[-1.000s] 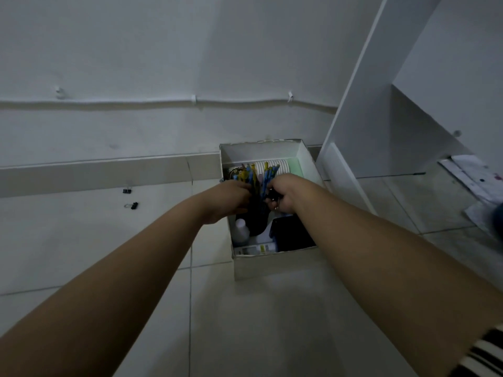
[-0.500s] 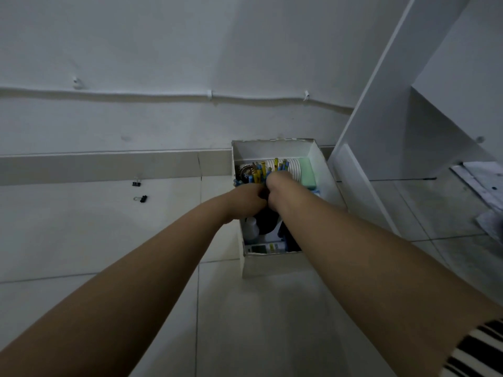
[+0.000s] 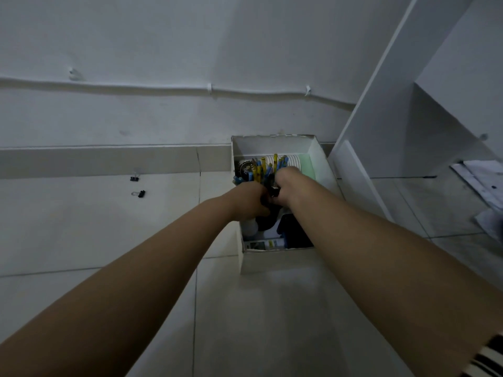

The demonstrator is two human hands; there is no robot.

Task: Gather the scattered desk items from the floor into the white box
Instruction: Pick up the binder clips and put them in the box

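Observation:
The white box [image 3: 272, 263] stands on the floor tiles against the skirting. Inside, a black pen holder [image 3: 268, 223] is full of blue and yellow pens [image 3: 265, 167]. My left hand [image 3: 249, 198] is closed around the holder's upper part. My right hand [image 3: 288, 186] is pressed against it and pinches a small black binder clip [image 3: 275, 190] just above the holder. The box also holds a white bottle [image 3: 250, 227], a dark block [image 3: 295, 232] and a green pad [image 3: 307, 167]. Two black binder clips [image 3: 134, 178] [image 3: 140, 193] lie on the floor to the left.
White furniture panels [image 3: 381, 126] rise right beside the box. Loose papers [image 3: 479, 180] lie on the floor at the far right. A cable [image 3: 163, 89] runs along the wall. Bare tiles [image 3: 258, 322] stretch in front of the box.
My right hand has moved left with the clip until it meets my left hand over the pen holder. My left hand has stayed on the holder.

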